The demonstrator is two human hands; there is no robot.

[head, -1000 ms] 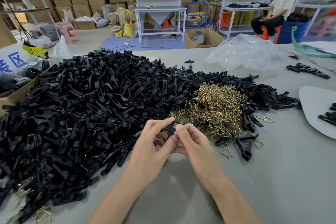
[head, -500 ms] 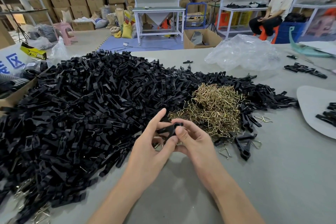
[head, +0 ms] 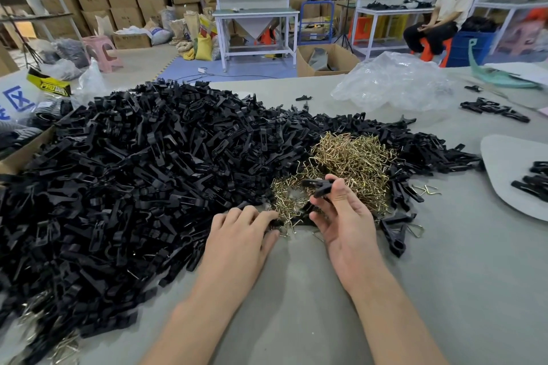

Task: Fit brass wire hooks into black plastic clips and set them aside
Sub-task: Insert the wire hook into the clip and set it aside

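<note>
Black plastic clip (head: 320, 187) sits gripped in the curled fingers of our right hand (head: 345, 218), raised just above the heap of brass wire hooks (head: 353, 161). Its long axis runs roughly side to side, with one end pointing left toward the big pile of black clips (head: 133, 175). We cannot tell whether a hook is fitted in it. Our left hand (head: 237, 238) lies palm down, apart from the right, with its fingertips on the near edge of the hooks and clips; we cannot tell if it grips anything. Both heaps rest on a grey table (head: 444, 290). At right, a grey board (head: 504, 163) carries a few loose clips (head: 533, 181). On the floor, an open cardboard box (head: 341, 56) holds something dark.
</note>
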